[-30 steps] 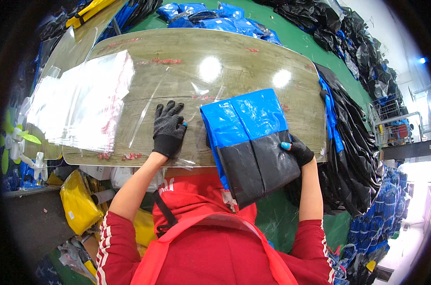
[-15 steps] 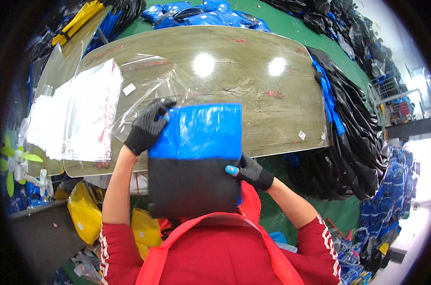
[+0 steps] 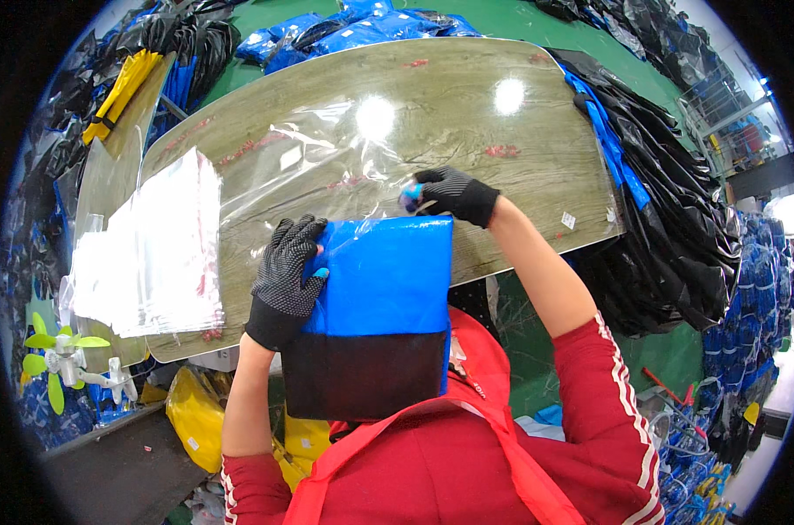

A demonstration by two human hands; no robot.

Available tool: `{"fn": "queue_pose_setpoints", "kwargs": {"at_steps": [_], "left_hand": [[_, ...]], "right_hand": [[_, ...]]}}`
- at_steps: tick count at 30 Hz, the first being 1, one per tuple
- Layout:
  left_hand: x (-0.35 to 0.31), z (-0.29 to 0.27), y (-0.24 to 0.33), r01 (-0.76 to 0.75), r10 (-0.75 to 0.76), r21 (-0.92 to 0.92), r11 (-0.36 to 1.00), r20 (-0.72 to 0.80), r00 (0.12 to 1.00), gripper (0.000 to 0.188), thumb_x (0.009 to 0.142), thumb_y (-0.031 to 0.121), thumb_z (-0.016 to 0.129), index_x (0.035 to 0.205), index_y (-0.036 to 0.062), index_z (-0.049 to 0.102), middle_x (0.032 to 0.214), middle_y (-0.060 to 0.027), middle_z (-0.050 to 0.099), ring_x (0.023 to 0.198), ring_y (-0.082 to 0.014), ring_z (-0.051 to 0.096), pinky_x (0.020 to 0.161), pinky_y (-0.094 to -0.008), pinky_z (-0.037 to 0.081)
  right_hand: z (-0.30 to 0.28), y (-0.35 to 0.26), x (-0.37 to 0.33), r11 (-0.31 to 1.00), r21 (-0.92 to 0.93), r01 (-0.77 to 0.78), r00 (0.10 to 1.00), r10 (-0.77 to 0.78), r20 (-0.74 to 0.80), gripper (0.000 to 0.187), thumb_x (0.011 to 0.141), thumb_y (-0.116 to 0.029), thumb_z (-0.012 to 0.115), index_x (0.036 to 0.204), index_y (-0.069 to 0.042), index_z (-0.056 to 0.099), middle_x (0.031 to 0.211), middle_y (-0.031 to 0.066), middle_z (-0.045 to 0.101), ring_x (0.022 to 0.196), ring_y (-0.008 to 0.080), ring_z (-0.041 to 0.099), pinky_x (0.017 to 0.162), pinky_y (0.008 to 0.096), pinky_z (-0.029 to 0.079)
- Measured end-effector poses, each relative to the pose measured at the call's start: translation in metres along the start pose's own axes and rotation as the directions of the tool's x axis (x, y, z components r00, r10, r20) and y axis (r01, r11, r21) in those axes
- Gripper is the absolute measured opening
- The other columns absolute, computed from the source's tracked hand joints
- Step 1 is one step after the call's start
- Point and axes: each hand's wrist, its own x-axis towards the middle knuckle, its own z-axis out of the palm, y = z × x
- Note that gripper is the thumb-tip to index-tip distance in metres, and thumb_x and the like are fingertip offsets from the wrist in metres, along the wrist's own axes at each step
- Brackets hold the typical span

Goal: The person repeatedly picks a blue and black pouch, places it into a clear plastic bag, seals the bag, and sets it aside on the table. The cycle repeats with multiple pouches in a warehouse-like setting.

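A folded blue-and-black plastic sheet (image 3: 384, 280) is between my body and the table's near edge, blue at the far side, black nearer me. My left hand (image 3: 288, 280), in a black dotted glove with bare fingertips, grips its left edge, thumb on the blue surface. Beyond the fold a clear plastic bag (image 3: 283, 188) is spread on the tabletop, its near edge meeting the blue edge. My right hand (image 3: 456, 194), gloved the same way, is closed at the bag's right end, thumb and fingers pinched together on the film.
A stack of shiny white bags (image 3: 156, 254) lies on the left of the wood-patterned table (image 3: 519, 201). Black and blue sheeting (image 3: 651, 192) hangs over the right end. Blue bundles (image 3: 353, 39) lie behind the table. A small green-bladed fan (image 3: 63, 357) stands at the left.
My right hand has left the sheet's right side and moved up to the clear bag. My left hand has slid down slightly with the sheet. The bag has stretched rightward.
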Motion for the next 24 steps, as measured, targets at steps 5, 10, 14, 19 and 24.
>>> {"fn": "queue_pose_setpoints", "kwargs": {"at_steps": [5,10,14,19,24], "left_hand": [[-0.011,0.014,-0.005,0.012,-0.012,0.005,1.0,0.042,0.999,0.026,0.091,0.017,0.058,0.113,0.0045,0.058,0.136,-0.0167,0.051,0.131,-0.036,0.041,0.111,-0.045,0.029],[-0.026,0.029,-0.029,0.209,-0.234,-0.265,0.941,-0.068,0.97,0.025,0.089,0.013,0.061,0.111,0.0002,0.058,0.129,-0.0154,0.056,0.125,-0.0324,0.048,0.107,-0.0394,0.034],[-0.033,0.031,-0.057,0.521,-0.66,-0.447,0.727,-0.247,0.71,0.034,0.087,0.01,0.064,0.117,-0.0028,0.053,0.111,-0.0146,0.064,0.11,-0.0213,0.057,0.095,-0.0324,0.044],[-0.041,0.031,-0.071,0.582,-0.709,-0.78,0.231,0.275,0.65,0.046,0.085,0.017,0.066,0.124,-0.0013,0.051,0.112,-0.0087,0.061,0.099,-0.0158,0.057,0.087,-0.029,0.046],[-0.051,0.023,-0.057,0.603,-0.683,-0.779,0.172,0.347,0.643,0.047,0.087,0.021,0.064,0.127,-0.0008,0.051,0.111,-0.0081,0.061,0.098,-0.0156,0.057,0.087,-0.0282,0.046]], "right_hand": [[-0.003,0.007,-0.063,0.992,0.122,-0.013,0.999,0.017,-0.032,0.038,0.088,-0.034,0.066,0.113,-0.006,0.058,0.099,0.0095,0.064,0.091,0.0163,0.063,0.074,0.0361,0.057],[0.032,0.033,-0.079,0.981,-0.156,0.116,0.938,-0.16,-0.308,0.028,0.085,-0.029,0.071,0.09,-0.002,0.066,0.071,0.0029,0.062,0.068,0.0105,0.059,0.065,0.0257,0.05],[0.063,0.04,-0.08,0.898,-0.367,0.243,0.75,-0.414,-0.516,0.025,0.092,-0.026,0.063,0.087,-0.001,0.063,0.067,0.0027,0.06,0.062,0.0087,0.057,0.058,0.0249,0.047],[0.068,0.034,-0.08,0.891,-0.397,0.22,0.621,-0.441,-0.647,0.031,0.097,-0.029,0.054,0.087,0.0,0.06,0.064,0.0057,0.059,0.057,0.0129,0.058,0.051,0.0294,0.045],[0.075,0.045,-0.096,0.489,-0.87,0.068,0.53,-0.756,-0.384,0.012,0.088,-0.017,0.056,0.092,-0.008,0.062,0.07,0.016,0.062,0.062,0.0362,0.061,0.054,0.0421,0.048]]}}
